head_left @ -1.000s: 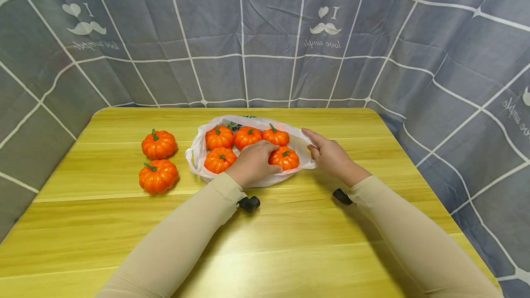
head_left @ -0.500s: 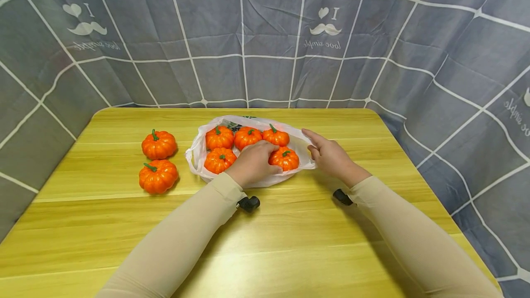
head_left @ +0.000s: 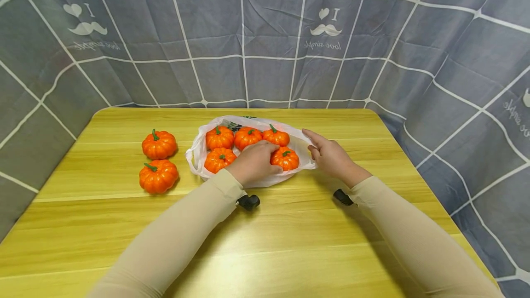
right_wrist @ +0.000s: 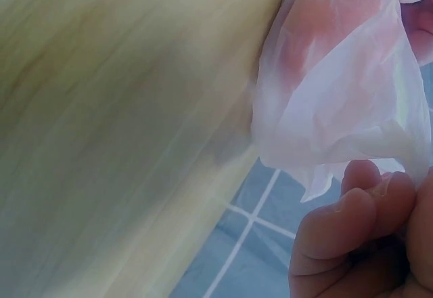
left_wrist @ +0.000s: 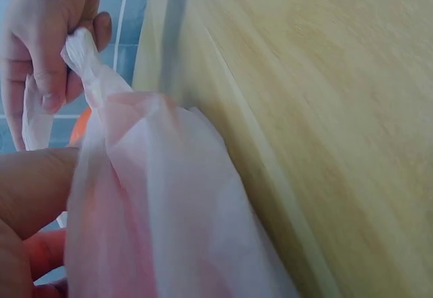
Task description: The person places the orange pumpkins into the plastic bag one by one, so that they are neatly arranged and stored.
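Note:
A thin white plastic bag (head_left: 194,151) lies spread open on the wooden table, with several small orange pumpkins inside. My left hand (head_left: 254,162) reaches over its near rim, thumb and fingers around the front right pumpkin (head_left: 286,159). At the bag's right end, my right hand (head_left: 333,157) pinches the rim. The left wrist view shows the right hand's fingers (left_wrist: 51,74) with the twisted bag edge between them. In the right wrist view, the curled fingers (right_wrist: 335,227) meet the bag's lower edge. The left fingertips are partly hidden by bag and pumpkin.
Two more pumpkins, one farther back (head_left: 159,145) and one nearer (head_left: 158,176), sit on the table left of the bag. A grey curtain (head_left: 273,36) with white grid lines hangs behind the table (head_left: 290,243) and along its sides.
Almost nothing differs. The left forearm has shifted very slightly to the left, while both hands, the bag and the pumpkins stay in place.

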{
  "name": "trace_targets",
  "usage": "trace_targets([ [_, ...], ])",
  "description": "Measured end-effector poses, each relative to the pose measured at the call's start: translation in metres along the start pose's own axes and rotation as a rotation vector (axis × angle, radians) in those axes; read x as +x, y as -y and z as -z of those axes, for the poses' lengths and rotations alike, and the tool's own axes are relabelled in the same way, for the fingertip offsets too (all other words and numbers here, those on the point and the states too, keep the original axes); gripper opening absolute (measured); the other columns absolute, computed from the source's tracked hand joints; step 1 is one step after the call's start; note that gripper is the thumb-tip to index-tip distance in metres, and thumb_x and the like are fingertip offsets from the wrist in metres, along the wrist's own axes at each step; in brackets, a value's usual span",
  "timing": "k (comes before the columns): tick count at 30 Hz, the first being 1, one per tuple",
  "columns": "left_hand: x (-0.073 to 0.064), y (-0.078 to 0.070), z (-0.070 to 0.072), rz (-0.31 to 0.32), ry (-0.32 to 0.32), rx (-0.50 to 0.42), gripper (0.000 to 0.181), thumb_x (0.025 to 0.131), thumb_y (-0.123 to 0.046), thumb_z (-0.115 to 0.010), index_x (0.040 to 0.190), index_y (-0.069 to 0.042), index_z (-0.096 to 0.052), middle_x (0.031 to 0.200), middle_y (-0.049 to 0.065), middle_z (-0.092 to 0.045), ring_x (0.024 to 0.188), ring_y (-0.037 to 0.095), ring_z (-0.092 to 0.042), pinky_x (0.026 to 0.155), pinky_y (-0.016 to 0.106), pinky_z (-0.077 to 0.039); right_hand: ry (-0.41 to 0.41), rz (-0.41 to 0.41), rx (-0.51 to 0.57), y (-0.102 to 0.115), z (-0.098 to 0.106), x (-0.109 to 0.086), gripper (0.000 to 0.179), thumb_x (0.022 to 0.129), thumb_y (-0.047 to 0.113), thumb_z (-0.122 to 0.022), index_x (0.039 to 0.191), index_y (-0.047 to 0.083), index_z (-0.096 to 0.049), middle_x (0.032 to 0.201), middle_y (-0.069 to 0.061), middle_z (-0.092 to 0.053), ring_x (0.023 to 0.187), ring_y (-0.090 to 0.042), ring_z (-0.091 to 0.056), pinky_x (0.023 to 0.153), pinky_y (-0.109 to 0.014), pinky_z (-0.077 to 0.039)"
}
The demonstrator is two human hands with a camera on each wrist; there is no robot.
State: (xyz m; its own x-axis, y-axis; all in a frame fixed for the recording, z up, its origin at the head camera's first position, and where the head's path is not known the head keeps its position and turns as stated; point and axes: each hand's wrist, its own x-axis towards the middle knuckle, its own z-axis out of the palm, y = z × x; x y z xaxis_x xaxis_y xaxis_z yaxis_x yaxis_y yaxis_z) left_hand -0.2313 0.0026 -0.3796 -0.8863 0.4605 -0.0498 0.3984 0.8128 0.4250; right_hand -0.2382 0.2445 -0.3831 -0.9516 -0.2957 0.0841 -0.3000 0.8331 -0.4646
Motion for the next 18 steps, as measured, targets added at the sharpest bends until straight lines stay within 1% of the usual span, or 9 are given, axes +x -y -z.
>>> trace_targets([
  [5, -0.003, -0.003, 0.009, -0.031, 0.018, 0.047, 0.072, 0.094, -0.042, -0.078, 0.152, -0.006, -0.055, 0.156, 0.013, -0.055, 0.147, 0.035, -0.050, 0.127, 0.050, -0.033, 0.008, 0.002, 0.004, 0.000, 0.001, 0.000, 0.056, 0.108, 0.012, -0.055, 0.163, 0.014, -0.040, 0.083, -0.010, -0.072, 0.054, -0.015, -0.048, 0.054, -0.030, -0.040],
  [7, -0.006, -0.003, 0.015, -0.042, 0.017, 0.063, 0.073, 0.094, -0.043, -0.078, 0.152, -0.006, -0.054, 0.156, 0.013, -0.055, 0.146, 0.036, -0.051, 0.126, 0.050, -0.035, 0.012, 0.000, 0.004, -0.001, 0.000, 0.000, 0.056, 0.108, 0.013, -0.054, 0.163, 0.014, -0.040, 0.083, -0.010, -0.072, 0.053, -0.014, -0.046, 0.053, -0.029, -0.040],
  [10, -0.014, -0.001, 0.028, -0.056, 0.014, 0.061, 0.073, 0.095, -0.042, -0.077, 0.153, -0.006, -0.053, 0.158, 0.014, -0.054, 0.147, 0.035, -0.050, 0.125, 0.048, -0.039, 0.014, -0.001, 0.010, -0.001, 0.000, 0.001, 0.056, 0.109, 0.013, -0.054, 0.163, 0.013, -0.040, 0.084, -0.010, -0.072, 0.052, -0.013, -0.045, 0.053, -0.028, -0.039],
  [12, -0.022, 0.003, 0.038, -0.074, 0.003, 0.050, 0.072, 0.096, -0.041, -0.075, 0.155, -0.006, -0.051, 0.158, 0.013, -0.052, 0.147, 0.034, -0.049, 0.123, 0.047, -0.041, 0.010, -0.003, 0.011, -0.001, 0.000, 0.001, 0.056, 0.108, 0.013, -0.054, 0.163, 0.014, -0.040, 0.083, -0.009, -0.072, 0.053, -0.013, -0.046, 0.053, -0.028, -0.039],
  [14, -0.033, 0.010, 0.049, -0.091, -0.018, 0.031, 0.071, 0.097, -0.039, -0.073, 0.156, -0.009, -0.050, 0.160, 0.012, -0.050, 0.148, 0.034, -0.048, 0.123, 0.047, -0.041, 0.008, -0.002, 0.012, -0.001, 0.001, 0.001, 0.056, 0.108, 0.013, -0.054, 0.163, 0.014, -0.040, 0.079, -0.008, -0.070, 0.053, -0.014, -0.046, 0.053, -0.029, -0.039],
  [17, -0.054, 0.025, 0.066, -0.115, -0.073, 0.027, 0.070, 0.097, -0.037, -0.072, 0.157, -0.010, -0.049, 0.161, 0.012, -0.048, 0.147, 0.037, -0.048, 0.123, 0.051, -0.040, 0.012, -0.003, 0.007, -0.001, 0.002, 0.000, 0.056, 0.108, 0.012, -0.054, 0.163, 0.014, -0.040, 0.075, -0.006, -0.066, 0.053, -0.014, -0.047, 0.053, -0.029, -0.040],
  [18, -0.062, 0.032, 0.072, -0.112, -0.094, 0.030, 0.070, 0.097, -0.037, -0.072, 0.158, -0.011, -0.049, 0.162, 0.012, -0.047, 0.148, 0.038, -0.047, 0.124, 0.054, -0.038, 0.015, -0.003, 0.006, -0.001, 0.002, 0.000, 0.056, 0.108, 0.012, -0.054, 0.163, 0.014, -0.040, 0.074, -0.006, -0.065, 0.053, -0.014, -0.047, 0.053, -0.029, -0.040],
])
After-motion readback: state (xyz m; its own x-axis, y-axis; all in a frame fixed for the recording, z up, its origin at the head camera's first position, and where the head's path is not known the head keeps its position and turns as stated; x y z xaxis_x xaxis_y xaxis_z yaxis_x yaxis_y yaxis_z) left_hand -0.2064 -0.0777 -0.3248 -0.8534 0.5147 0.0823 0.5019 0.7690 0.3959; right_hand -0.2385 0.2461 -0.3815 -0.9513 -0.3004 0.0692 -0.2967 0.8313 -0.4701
